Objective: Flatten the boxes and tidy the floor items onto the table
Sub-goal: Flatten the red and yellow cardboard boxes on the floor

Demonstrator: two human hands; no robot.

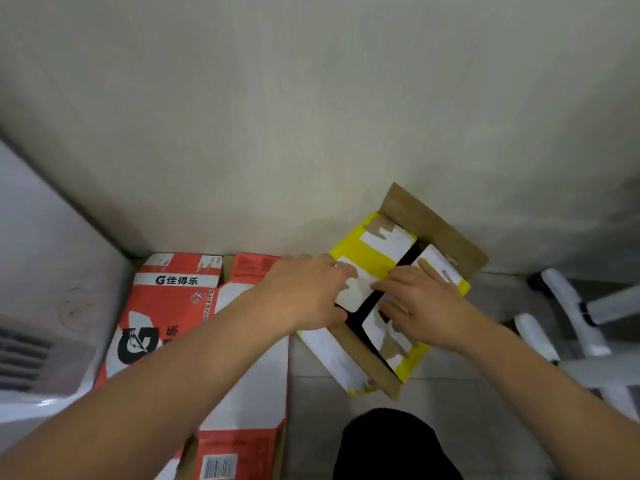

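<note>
The yellow box (pixel 388 299) stands right of centre against the wall, its long axis running diagonally from upper right to lower left, with a dark gap between its top flaps. The left hand (pixel 304 292) curls over the left flap's edge; the right hand (pixel 419 306) presses spread on the right flap. The red box (pixel 194 341) lies flattened at lower left.

We see a plain wall (pixel 311 116) across the upper view. A white appliance with a dark vent grille (pixel 24 358) stands at left. White chair legs (pixel 571 317) occupy the right. A tiled floor (pixel 311 410) lies below.
</note>
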